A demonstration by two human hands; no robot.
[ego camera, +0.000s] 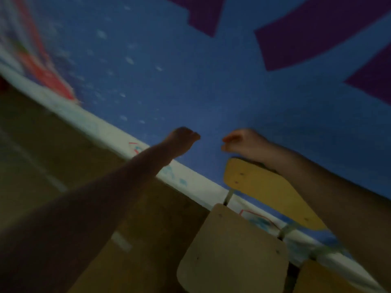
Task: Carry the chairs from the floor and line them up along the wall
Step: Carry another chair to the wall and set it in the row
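- Head view, dim and smeared with blur: one chair [232, 250] stands upright on the floor [42, 144] at the right, its back to the blue wall [190, 81].
- A second chair [321, 278] shows only as a yellowish corner at the near right edge, just beside the first and also by the wall, so I judge at least two are lined up.
- How many chairs are left to carry I cannot tell; this view does not take in the rest of the room.
- My left grip [182, 141] hangs in the air before the wall, left of the chair, fingers loosely curled round nothing.
- My right grip [243, 142] sits just above the top edge of the backrest [264, 193], fingers loosely curled and holding nothing as far as the blur lets me judge; the forearm crosses the backrest's right side.
- The first chair has a yellow backrest and a paler tan seat, both thin boards with dark fixing dots, joined by pale uprights; I would guess it is light to lift.
- A white band [105, 132] with scribbles runs along the foot of the wall behind it.
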